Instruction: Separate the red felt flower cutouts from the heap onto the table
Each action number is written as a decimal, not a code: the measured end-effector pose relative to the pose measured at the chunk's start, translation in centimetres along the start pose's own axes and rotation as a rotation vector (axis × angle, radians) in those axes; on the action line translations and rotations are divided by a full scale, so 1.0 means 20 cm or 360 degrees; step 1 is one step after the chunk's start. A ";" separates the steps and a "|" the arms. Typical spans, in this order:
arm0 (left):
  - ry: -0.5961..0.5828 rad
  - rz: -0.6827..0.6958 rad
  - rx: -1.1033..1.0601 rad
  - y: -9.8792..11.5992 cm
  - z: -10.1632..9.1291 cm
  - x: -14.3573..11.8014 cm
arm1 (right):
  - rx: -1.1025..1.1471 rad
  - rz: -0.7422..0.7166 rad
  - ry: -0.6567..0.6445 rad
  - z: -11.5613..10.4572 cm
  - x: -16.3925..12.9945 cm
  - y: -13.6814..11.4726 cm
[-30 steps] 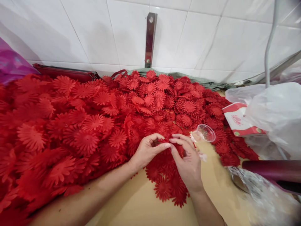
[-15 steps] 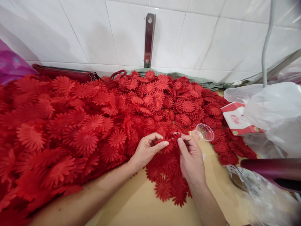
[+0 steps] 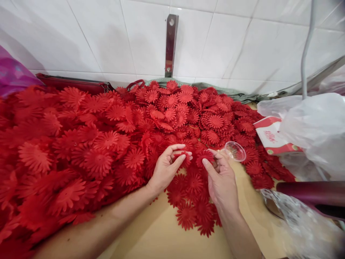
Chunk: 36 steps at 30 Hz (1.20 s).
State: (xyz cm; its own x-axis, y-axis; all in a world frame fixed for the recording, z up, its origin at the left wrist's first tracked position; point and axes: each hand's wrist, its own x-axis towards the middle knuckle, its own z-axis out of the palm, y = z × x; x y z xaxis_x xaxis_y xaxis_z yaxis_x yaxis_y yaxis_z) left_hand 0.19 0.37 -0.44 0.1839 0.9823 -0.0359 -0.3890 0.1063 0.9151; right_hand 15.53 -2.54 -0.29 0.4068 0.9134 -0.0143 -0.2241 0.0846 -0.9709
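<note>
Red fabric flowers (image 3: 107,140) heaped against the wall remain unsorted, we judge. Our left hand (image 3: 167,167) pinches one flower (image 3: 183,158); our right hand (image 3: 222,180) pinches another flower (image 3: 205,157) beside it.

The heaped red daisy-shaped fabric flowers (image 3: 107,140) looked matt and ribbed. Behind them, the glossy white ceramic wall tiles (image 3: 229,43) carried a polished metal bracket (image 3: 171,45). Right of the heap lay a clear plastic cup (image 3: 235,151) and a crinkled translucent plastic bag (image 3: 318,129).
</note>
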 end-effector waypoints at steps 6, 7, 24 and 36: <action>0.0118 -0.0026 0.0121 0.00 0.00 0.00 | -0.0117 -0.0024 -0.0003 -0.01 0.00 0.00; 0.0149 0.0006 0.0167 0.00 0.00 0.00 | -0.0122 -0.0029 -0.0009 -0.01 0.00 0.00; -0.0283 0.0683 0.1021 0.06 0.01 -0.07 | -0.0497 -0.0158 -0.0202 0.01 -0.05 -0.02; -0.0125 0.0631 0.1041 0.03 0.00 -0.06 | -0.0404 -0.0090 -0.0214 -0.02 -0.04 0.00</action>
State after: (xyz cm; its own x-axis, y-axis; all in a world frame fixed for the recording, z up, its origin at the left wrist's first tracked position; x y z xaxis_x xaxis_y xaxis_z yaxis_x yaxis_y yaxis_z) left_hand -0.31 -0.70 0.09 0.2153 0.9115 0.3505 0.1693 -0.3883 0.9058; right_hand 15.57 -3.45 -0.40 0.2873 0.9561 0.0568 0.0309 0.0500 -0.9983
